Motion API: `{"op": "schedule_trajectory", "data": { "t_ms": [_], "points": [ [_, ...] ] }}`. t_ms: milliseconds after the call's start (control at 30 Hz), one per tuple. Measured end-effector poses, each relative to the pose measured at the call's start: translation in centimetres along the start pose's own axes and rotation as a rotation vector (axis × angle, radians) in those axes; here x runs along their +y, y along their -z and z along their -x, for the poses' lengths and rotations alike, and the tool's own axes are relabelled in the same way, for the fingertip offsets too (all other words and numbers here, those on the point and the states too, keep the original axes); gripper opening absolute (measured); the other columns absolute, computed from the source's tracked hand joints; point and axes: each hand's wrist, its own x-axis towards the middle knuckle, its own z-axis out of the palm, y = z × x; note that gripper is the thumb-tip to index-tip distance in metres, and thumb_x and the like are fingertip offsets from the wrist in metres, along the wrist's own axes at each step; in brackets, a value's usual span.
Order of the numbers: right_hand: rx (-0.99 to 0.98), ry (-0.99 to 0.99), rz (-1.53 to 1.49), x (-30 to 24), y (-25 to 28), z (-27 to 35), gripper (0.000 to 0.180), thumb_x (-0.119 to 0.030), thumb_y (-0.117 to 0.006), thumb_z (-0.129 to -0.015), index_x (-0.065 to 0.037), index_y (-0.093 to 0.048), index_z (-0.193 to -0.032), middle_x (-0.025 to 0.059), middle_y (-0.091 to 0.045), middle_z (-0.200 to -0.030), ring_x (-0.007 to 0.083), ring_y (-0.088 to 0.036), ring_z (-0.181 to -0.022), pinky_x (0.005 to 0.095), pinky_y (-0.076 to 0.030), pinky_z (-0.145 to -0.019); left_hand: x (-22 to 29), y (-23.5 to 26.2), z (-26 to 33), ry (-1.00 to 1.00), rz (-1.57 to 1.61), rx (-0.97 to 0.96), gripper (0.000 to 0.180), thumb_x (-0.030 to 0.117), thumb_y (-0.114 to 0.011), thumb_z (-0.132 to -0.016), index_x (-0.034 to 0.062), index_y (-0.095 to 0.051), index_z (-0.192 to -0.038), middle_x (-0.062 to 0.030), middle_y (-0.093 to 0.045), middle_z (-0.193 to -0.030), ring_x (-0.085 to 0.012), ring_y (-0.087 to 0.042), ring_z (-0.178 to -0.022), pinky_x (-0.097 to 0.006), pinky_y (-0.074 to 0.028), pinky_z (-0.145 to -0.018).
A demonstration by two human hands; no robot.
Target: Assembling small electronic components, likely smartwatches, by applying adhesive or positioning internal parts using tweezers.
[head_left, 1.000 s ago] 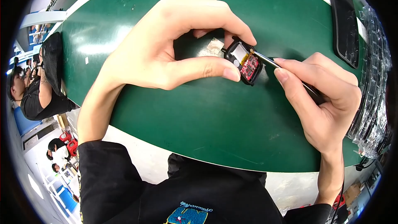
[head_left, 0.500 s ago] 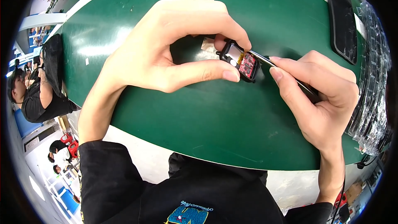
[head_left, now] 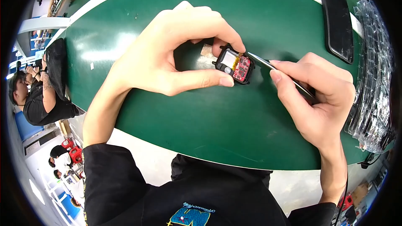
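A small black device housing (head_left: 233, 64) with a red circuit board and a pale square part inside lies on the green table (head_left: 176, 113). My left hand (head_left: 176, 54) pinches it between thumb and forefinger. My right hand (head_left: 318, 96) grips thin metal tweezers (head_left: 268, 65), whose tip touches the housing's right edge by the red board. A small tan piece (head_left: 206, 50) lies on the table just behind the housing, partly hidden by my fingers.
A flat black slab (head_left: 335, 16) lies at the table's far right. A stack of clear plastic trays (head_left: 374, 71) runs along the right edge. Other people (head_left: 33, 96) are at the far left, below the table edge.
The housing and both hands have shifted slightly left and toward the far side of the table. The tweezers' tip stays at the housing's right edge.
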Motion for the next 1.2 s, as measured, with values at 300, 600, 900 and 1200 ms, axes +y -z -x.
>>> {"op": "schedule_trajectory", "data": {
  "t_ms": [300, 600, 900, 1200],
  "points": [
    [0.228, -0.092, -0.202, 1.0, 0.0, -0.3, 0.01, 0.001, -0.084, -0.09, 0.004, -0.084, -0.099, -0.0002, -0.061, -0.066, 0.0025, -0.049, -0.057, 0.0248, -0.032, -0.051, 1.0, -0.5, -0.1, -0.031, -0.216, 0.045, 0.058, 0.021, -0.101, -0.066, 0.0072, -0.08, -0.118, -0.0016, -0.068, -0.088, -0.0169, -0.058, -0.077, -0.032, -0.042, -0.079],
    [0.242, 0.039, -0.263, 2.3, -0.2, -0.3, 0.012, -0.004, -0.081, -0.092, 0.003, -0.084, -0.102, 0.0065, -0.069, -0.071, 0.0086, -0.057, -0.059, 0.0295, -0.042, -0.053, 1.4, 0.7, -0.1, 0.183, 0.107, 0.416, 0.057, 0.016, -0.098, -0.064, -0.0019, -0.08, -0.115, -0.0011, -0.068, -0.089, -0.01, -0.05, -0.077, -0.026, -0.04, -0.073],
    [0.238, -0.053, -0.36, 2.1, -0.4, 0.2, 0.02, -0.013, -0.073, -0.088, 0.005, -0.08, -0.092, 0.0229, -0.076, -0.084, 0.0403, -0.075, -0.077, 0.0477, -0.059, -0.073, 10.3, -1.6, -18.3, -0.243, 0.025, 0.03, 0.055, 0.021, -0.102, -0.065, 0.0, -0.081, -0.112, -0.0016, -0.072, -0.093, -0.0093, -0.054, -0.077, -0.026, -0.038, -0.066],
    [0.182, 0.008, -0.26, 1.9, 0.3, 0.0, 0.016, -0.009, -0.076, -0.091, 0.004, -0.082, -0.096, 0.0175, -0.077, -0.084, 0.0324, -0.073, -0.071, 0.0431, -0.056, -0.069, 14.5, -10.9, -33.2, -0.611, -0.028, -0.275, 0.049, 0.033, -0.097, -0.078, 0.0031, -0.078, -0.113, -0.0079, -0.071, -0.095, -0.0233, -0.065, -0.085, -0.039, -0.053, -0.081]
  ]
}}
